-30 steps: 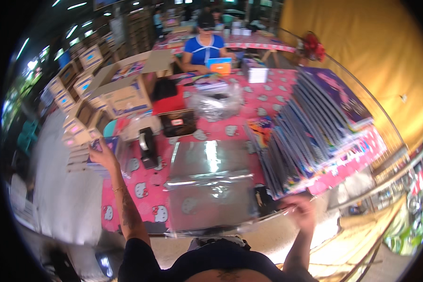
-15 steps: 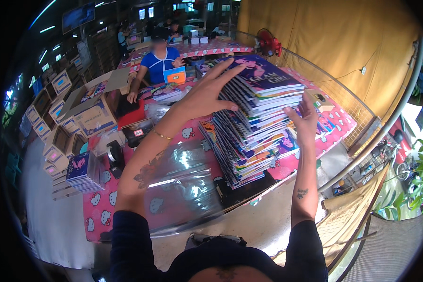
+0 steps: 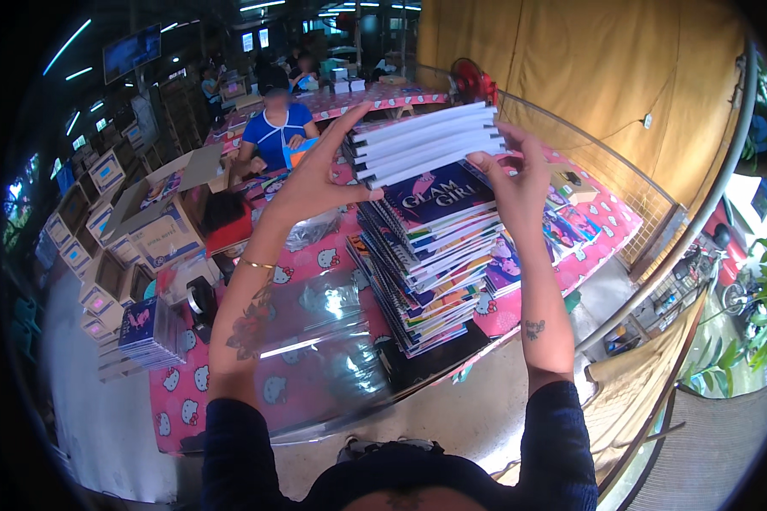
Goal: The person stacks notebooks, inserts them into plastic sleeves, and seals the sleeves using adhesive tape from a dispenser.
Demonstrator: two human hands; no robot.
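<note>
Head view: left hand [image 3: 315, 177] and right hand [image 3: 521, 177], fingers spread, squeeze a bundle of notebooks [image 3: 426, 146] between them; uneven pressure could drop some onto the staggered pile [image 3: 439, 268] beneath the fingers.

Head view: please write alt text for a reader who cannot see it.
The left hand and right hand hold a notebook bundle at the top of a spiral notebook stack on a pink table; a person in blue is opposite.
</note>
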